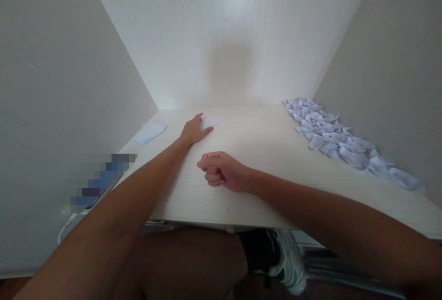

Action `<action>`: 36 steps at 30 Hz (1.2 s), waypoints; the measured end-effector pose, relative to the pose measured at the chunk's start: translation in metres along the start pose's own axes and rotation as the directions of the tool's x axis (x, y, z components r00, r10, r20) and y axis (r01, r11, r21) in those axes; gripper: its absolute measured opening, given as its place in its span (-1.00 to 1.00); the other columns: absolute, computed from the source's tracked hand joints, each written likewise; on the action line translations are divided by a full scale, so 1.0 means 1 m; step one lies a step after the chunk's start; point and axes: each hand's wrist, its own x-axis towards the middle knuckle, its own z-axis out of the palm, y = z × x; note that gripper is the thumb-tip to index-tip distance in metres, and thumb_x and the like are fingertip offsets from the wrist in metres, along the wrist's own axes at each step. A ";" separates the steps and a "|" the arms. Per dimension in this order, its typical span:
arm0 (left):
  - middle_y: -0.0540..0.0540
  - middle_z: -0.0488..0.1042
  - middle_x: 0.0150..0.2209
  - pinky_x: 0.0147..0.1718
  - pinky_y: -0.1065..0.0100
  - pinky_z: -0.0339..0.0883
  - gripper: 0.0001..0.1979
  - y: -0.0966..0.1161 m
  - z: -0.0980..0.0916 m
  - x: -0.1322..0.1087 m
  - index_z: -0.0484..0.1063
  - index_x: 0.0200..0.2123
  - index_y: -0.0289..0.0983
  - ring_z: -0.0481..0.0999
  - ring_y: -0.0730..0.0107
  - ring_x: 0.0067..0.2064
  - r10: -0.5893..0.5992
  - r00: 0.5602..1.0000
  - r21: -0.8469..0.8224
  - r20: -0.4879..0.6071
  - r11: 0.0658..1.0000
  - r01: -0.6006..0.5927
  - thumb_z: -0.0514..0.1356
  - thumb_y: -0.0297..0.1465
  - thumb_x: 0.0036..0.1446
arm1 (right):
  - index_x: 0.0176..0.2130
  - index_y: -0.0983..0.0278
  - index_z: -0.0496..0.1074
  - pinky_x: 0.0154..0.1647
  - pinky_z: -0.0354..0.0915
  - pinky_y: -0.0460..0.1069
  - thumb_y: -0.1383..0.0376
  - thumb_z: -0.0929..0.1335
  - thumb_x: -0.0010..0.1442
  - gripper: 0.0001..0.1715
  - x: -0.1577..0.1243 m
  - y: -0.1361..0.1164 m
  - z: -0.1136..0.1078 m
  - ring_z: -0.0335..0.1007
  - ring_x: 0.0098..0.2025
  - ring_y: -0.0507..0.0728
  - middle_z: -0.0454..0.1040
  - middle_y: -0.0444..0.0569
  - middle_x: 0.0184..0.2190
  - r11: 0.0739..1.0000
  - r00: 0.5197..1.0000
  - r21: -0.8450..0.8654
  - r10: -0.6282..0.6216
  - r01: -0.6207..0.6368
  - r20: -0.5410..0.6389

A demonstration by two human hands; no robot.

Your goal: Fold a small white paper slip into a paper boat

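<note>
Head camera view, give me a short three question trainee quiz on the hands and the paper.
1. True or false: the left hand rests on a small white paper sheet.
2. Which side of the pale wooden desk holds the pile of folded white paper pieces? A left, B right, C front edge.
3. How is the right hand shaped?

Key: 1 true; 2 B; 3 a closed fist, seemingly empty.
</note>
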 end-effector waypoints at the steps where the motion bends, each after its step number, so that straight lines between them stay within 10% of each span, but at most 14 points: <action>1: -0.43 0.47 0.20 0.25 -0.02 0.23 -0.24 -0.001 0.001 0.001 0.31 0.29 -0.40 0.45 -0.16 0.22 0.009 1.000 0.005 0.014 1.000 -0.009 0.38 -0.16 0.11 | -0.48 0.25 0.19 -0.65 -0.24 -0.16 0.28 0.51 0.03 -0.59 0.000 0.000 0.000 -0.29 -0.64 -0.12 -0.03 -0.39 -0.66 1.000 1.000 0.004 -0.003 0.003 -0.002; 10: -0.31 0.62 -0.01 0.17 0.04 0.28 -0.69 0.005 -0.001 -0.004 0.66 -0.09 -0.29 0.56 -0.11 0.08 0.079 0.997 0.024 -0.002 0.997 -0.079 0.20 -0.24 0.26 | -0.45 0.24 0.22 -0.64 -0.23 -0.16 0.26 0.54 -0.03 -0.58 0.001 0.002 0.001 -0.28 -0.63 -0.11 -0.04 -0.40 -0.66 1.000 1.000 -0.020 -0.021 0.021 -0.014; 24: -0.23 0.62 -0.08 0.15 0.18 0.30 -0.50 0.016 -0.012 -0.023 0.39 0.24 -0.32 0.58 0.19 -0.05 -0.013 0.959 -0.209 -0.281 0.977 -0.048 0.21 -0.52 0.22 | -0.43 0.24 0.29 -0.63 -0.13 -0.13 0.19 0.48 -0.02 -0.69 0.009 0.002 -0.005 -0.24 -0.65 -0.10 -0.04 -0.39 -0.69 0.978 0.966 -0.167 -0.156 0.123 -0.206; 30: -0.15 0.60 -0.20 -0.06 0.30 0.45 -0.48 0.028 -0.014 -0.042 0.40 0.16 -0.35 0.59 0.35 -0.22 -0.274 0.880 -0.578 -0.389 0.816 -0.001 0.31 -0.42 0.12 | -0.45 0.24 0.32 -0.60 0.00 -0.10 0.17 0.46 0.03 -0.72 0.021 -0.003 -0.031 0.00 -0.61 -0.06 0.17 -0.28 -0.63 0.889 0.805 -0.399 -0.399 0.224 -0.438; 36: -0.15 0.60 -0.30 -0.14 0.21 0.51 -0.36 0.048 -0.016 -0.082 0.46 0.01 -0.40 0.61 0.32 -0.28 -0.375 0.920 -0.888 -0.117 0.454 0.072 0.48 -0.27 -0.15 | -0.15 0.24 0.38 -0.26 0.32 -0.09 0.24 0.54 0.01 -0.56 0.031 -0.018 -0.064 0.40 -0.25 0.02 0.49 -0.08 -0.20 0.781 0.547 -0.572 -0.602 0.251 -0.582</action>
